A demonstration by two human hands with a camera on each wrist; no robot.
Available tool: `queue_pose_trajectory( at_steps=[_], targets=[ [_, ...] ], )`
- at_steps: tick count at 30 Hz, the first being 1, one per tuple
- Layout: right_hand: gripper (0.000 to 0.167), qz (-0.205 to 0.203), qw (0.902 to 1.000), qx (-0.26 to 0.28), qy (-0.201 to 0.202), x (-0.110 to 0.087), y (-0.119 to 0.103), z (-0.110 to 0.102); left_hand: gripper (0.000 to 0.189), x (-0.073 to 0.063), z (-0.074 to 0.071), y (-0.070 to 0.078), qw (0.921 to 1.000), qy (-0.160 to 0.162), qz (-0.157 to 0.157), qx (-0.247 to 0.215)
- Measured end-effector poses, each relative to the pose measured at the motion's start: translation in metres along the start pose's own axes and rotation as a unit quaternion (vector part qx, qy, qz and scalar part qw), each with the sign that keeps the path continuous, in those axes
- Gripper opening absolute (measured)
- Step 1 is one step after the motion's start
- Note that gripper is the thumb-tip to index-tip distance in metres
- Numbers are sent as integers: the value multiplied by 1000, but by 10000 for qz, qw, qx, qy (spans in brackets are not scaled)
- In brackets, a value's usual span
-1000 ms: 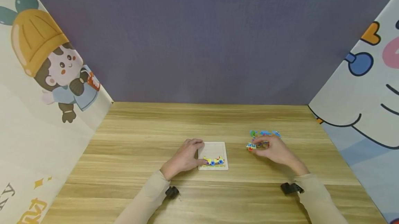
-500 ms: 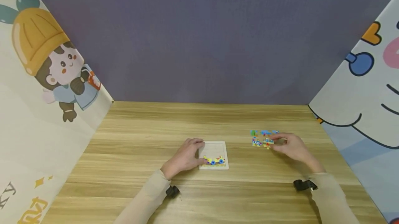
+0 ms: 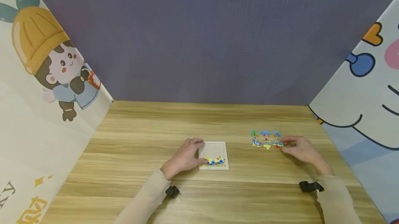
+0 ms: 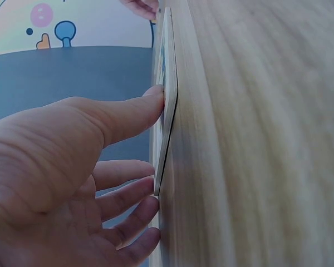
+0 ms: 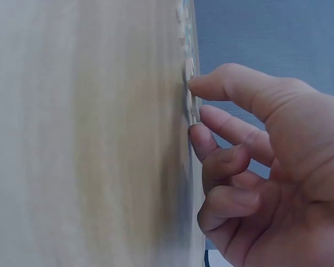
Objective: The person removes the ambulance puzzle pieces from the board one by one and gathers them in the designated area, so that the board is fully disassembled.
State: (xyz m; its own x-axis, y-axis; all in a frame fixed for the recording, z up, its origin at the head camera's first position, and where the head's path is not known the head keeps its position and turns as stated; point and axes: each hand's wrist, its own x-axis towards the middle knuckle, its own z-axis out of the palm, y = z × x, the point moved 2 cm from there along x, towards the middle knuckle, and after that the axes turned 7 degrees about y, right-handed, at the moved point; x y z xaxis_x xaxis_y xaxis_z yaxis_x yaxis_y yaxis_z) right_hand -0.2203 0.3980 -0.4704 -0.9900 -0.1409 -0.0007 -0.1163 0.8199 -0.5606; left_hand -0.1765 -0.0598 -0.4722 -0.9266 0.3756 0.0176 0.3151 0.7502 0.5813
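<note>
A pale square puzzle board [image 3: 213, 150] lies on the table in the head view, with yellow and blue vehicle pieces [image 3: 215, 161] along its front side. My left hand [image 3: 184, 156] holds the board by its left side. The left wrist view shows the thumb [image 4: 136, 114] on the board's top face and the fingers at its edge. Farther right, my right hand [image 3: 297, 149] pinches a small red and blue puzzle piece [image 3: 276, 144] between thumb and index finger, close to the tabletop. In the right wrist view, the other fingers of the right hand [image 5: 256, 150] are bent inward.
Several puzzle pieces lie beside the held one: a green one [image 3: 254, 133], blue ones [image 3: 266, 132] in the back row, and a yellow one [image 3: 267, 145] in front. The wooden table [image 3: 156, 123] ends at a dark back wall [image 3: 199, 43], between printed side panels [image 3: 371, 88].
My right hand has moved to the right with the red and blue piece, from left of the loose pieces to their right end. The left hand and board have stayed put.
</note>
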Motion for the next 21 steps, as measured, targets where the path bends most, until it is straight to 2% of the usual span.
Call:
queue_pose_trajectory(
  at_steps=[21],
  targets=[
    [38,81,9997,234,-57,0,-2,3,75,0,1,-2,10000,19,27,29]
  ],
)
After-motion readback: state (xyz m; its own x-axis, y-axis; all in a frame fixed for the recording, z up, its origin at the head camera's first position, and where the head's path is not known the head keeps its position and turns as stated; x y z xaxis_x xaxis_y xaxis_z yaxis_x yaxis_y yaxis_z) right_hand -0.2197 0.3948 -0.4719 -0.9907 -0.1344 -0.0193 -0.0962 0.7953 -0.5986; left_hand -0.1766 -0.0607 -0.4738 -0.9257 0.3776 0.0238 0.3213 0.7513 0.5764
